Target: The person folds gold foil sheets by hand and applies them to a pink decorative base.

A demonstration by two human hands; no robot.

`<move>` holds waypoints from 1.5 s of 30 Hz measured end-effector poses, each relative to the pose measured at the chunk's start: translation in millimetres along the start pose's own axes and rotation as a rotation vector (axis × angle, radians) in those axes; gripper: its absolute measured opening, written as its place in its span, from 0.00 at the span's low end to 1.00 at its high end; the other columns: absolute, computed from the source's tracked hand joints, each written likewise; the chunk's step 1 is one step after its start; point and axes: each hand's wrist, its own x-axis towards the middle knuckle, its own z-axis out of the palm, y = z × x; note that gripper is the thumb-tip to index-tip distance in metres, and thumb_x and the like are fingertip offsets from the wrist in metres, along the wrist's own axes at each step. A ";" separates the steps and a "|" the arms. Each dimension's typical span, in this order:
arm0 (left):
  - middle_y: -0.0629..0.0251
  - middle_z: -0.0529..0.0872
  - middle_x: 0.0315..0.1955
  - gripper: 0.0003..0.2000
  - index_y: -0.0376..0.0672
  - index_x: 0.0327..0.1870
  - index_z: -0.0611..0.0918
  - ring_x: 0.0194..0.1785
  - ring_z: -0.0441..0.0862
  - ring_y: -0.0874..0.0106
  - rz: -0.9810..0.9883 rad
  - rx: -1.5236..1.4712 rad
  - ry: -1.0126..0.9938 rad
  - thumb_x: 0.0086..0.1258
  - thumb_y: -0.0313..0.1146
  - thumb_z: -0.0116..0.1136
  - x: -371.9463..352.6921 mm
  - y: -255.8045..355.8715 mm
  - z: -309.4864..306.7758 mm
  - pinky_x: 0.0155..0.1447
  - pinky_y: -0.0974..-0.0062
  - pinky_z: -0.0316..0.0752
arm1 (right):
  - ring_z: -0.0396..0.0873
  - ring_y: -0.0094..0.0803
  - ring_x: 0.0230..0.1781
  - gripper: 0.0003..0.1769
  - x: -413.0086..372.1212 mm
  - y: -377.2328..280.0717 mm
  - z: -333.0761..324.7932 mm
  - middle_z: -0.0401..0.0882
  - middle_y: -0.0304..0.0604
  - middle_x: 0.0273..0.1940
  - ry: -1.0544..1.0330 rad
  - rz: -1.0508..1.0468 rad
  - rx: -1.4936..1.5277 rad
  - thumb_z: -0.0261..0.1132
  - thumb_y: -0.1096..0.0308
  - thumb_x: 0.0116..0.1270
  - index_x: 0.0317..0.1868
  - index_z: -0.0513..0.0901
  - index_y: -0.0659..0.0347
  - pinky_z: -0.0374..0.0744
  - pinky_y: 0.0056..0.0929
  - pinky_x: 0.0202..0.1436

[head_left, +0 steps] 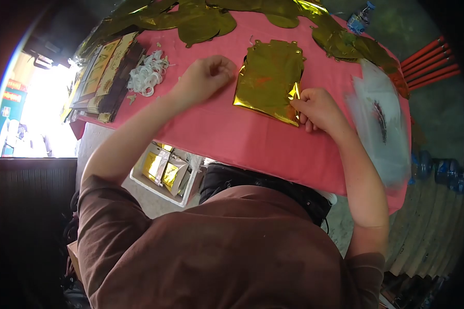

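Observation:
A gold foil sheet or flat packet (270,77) with a scalloped top edge lies on the pink tablecloth in front of me. My right hand (317,109) pinches its lower right corner between thumb and fingers. Just off the left edge of the foil, my left hand (209,77) is held with its fingers curled together. Whether anything small is between those fingers is hidden. A heap of white elastic bands (148,73) sits to the left of that hand.
Stacked printed packets (100,77) stand at the table's left edge. More gold foil pieces (203,26) lie along the far side. Clear plastic bags (379,113) cover the right side, and a water bottle (361,19) is beyond. Below, a white foam box (165,172) holds gold packets.

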 end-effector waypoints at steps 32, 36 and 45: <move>0.55 0.76 0.57 0.19 0.35 0.56 0.76 0.62 0.71 0.59 0.515 0.416 -0.095 0.64 0.31 0.56 -43.7 18.6 18.9 0.66 0.61 0.64 | 0.48 0.45 0.73 0.33 9.3 19.3 37.6 0.51 0.54 0.71 0.296 -0.740 -0.740 0.55 0.57 0.69 0.69 0.58 0.65 0.43 0.43 0.75; 0.55 0.75 0.58 0.18 0.35 0.56 0.76 0.62 0.71 0.58 0.466 0.514 0.025 0.65 0.27 0.53 -21.5 -2.6 1.8 0.66 0.62 0.64 | 0.45 0.44 0.75 0.36 9.7 20.7 37.2 0.49 0.54 0.72 0.266 -0.716 -0.778 0.52 0.55 0.70 0.71 0.52 0.66 0.42 0.43 0.75; 0.56 0.75 0.58 0.18 0.35 0.56 0.76 0.65 0.67 0.59 0.626 0.574 -0.102 0.65 0.27 0.53 -4.3 -12.2 -0.5 0.66 0.62 0.63 | 0.45 0.44 0.75 0.36 10.6 21.3 38.3 0.48 0.54 0.73 0.282 -0.725 -0.769 0.51 0.55 0.70 0.71 0.52 0.66 0.43 0.43 0.75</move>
